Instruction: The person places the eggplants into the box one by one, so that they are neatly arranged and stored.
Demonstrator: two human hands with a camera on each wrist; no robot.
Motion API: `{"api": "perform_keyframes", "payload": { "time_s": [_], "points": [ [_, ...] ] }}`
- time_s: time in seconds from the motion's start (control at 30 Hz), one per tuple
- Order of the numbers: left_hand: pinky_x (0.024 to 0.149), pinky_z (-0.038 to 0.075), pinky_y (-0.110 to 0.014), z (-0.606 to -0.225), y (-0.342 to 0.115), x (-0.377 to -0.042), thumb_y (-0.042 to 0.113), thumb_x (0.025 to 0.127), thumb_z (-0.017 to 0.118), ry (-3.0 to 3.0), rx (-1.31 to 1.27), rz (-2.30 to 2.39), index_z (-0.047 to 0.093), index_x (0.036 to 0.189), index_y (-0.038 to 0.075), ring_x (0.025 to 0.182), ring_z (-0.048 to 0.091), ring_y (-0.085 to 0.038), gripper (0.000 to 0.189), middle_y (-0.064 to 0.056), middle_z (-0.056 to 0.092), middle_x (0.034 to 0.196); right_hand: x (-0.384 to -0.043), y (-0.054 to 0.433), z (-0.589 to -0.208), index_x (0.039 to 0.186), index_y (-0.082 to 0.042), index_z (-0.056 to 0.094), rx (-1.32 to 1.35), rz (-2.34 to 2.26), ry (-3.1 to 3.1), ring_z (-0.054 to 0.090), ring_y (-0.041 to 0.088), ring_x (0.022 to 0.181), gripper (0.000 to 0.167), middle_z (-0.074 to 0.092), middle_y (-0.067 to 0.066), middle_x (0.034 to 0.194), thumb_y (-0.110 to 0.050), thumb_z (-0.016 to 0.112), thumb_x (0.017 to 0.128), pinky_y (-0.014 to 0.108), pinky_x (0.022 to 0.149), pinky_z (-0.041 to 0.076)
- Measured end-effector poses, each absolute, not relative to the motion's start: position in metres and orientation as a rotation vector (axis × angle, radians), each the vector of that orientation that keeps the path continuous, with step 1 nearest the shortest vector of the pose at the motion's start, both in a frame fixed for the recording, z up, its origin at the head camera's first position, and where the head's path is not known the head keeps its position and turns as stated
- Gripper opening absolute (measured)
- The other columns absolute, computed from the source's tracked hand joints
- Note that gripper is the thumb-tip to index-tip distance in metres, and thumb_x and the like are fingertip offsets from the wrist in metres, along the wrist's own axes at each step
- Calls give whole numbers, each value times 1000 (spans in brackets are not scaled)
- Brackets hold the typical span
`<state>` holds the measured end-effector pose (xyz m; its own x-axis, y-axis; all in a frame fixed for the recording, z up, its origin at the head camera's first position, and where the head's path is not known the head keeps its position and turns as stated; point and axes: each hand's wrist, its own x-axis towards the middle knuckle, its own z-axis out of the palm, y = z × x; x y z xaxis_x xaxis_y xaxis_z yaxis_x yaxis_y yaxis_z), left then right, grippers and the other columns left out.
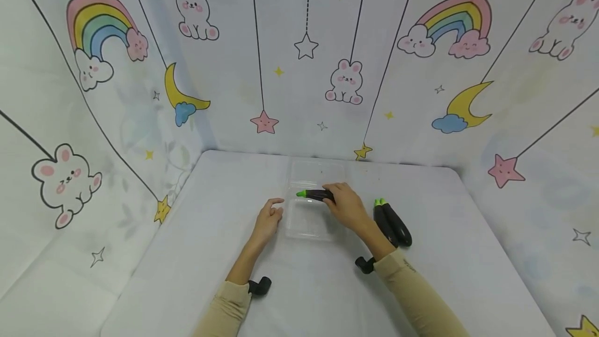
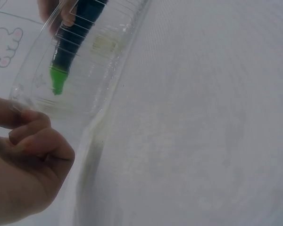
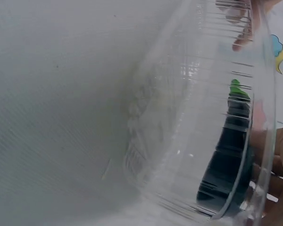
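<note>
My right hand [image 1: 345,204] holds a dark eggplant [image 1: 315,195] with a bright green stem end, which points left. The eggplant lies across the middle of a clear plastic container [image 1: 299,235]. Both wrist views show the eggplant [image 2: 70,52] through the clear wall; whether it touches the bottom I cannot tell. At the container's left edge is my left hand [image 1: 269,221]. Its index finger reaches out to the rim, with the other fingers curled in the left wrist view. Two more eggplants [image 1: 395,225] lie side by side, right of the container and partly behind my right forearm.
A white cloth covers the table [image 1: 210,196]. Beyond it and at both sides hangs a white curtain [image 1: 224,66] printed with rabbits, rainbows, moons and stars. Each forearm wears a small black wrist camera [image 1: 260,286].
</note>
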<state>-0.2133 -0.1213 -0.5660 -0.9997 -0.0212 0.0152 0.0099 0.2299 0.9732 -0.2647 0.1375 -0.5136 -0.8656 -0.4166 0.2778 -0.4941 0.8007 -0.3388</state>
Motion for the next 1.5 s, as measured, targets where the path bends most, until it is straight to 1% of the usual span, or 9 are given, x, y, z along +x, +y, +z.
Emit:
{"api": "perform_keyframes", "payload": {
  "time_s": [0.13,0.27,0.4,0.67,0.9,1.03,1.27,1.5],
  "points": [
    [51,33,-23,-566,-122,-212,13,109,50,-2447,3,-1934,52,144,2,54,36,-10,37,4,43,65,-264,134,-518,136,-6,66,732,547,-2778,62,29,121,42,68,13,129,-21,75,98,45,96,55],
    [51,33,-23,-565,-122,-211,13,109,50,-2454,3,-1920,53,143,2,54,36,-10,36,4,43,65,-262,133,-524,130,-7,70,750,549,-2747,64,28,116,37,70,11,125,-18,79,95,45,91,56],
    [54,33,-24,-566,-121,-211,11,109,50,-2450,7,-1919,54,143,2,55,36,-10,35,3,43,66,-262,131,-528,126,-9,72,730,588,-2756,66,29,114,34,71,11,123,-16,80,94,46,92,56],
    [55,33,-25,-566,-121,-211,13,110,49,-2468,5,-1912,53,143,3,57,36,-12,35,3,44,67,-267,124,-539,127,-11,73,692,495,-2803,65,28,119,35,71,9,125,-18,80,94,45,96,55],
    [57,34,-25,-568,-121,-214,13,110,49,-2485,-16,-1898,53,144,4,59,37,-13,36,3,45,68,-270,122,-540,127,-10,72,683,470,-2809,65,28,117,35,71,9,126,-18,80,94,44,94,56],
    [58,35,-26,-568,-121,-216,13,110,49,-2490,-34,-1888,52,145,4,60,37,-13,36,3,45,69,-271,122,-539,125,-10,73,701,462,-2791,66,28,116,33,72,8,124,-16,81,93,45,92,57],
    [59,35,-26,-568,-122,-216,13,110,50,-2505,-37,-1835,53,144,3,60,37,-12,36,4,45,70,-275,121,-545,120,-9,75,775,511,-2726,66,28,115,32,73,8,121,-12,84,90,44,97,55],
    [59,35,-26,-569,-123,-216,13,110,50,-2510,-40,-1820,53,144,3,61,36,-12,36,4,44,71,-276,123,-549,121,-9,76,795,487,-2677,64,31,110,33,69,10,117,-11,85,89,44,91,56]
  ]
}}
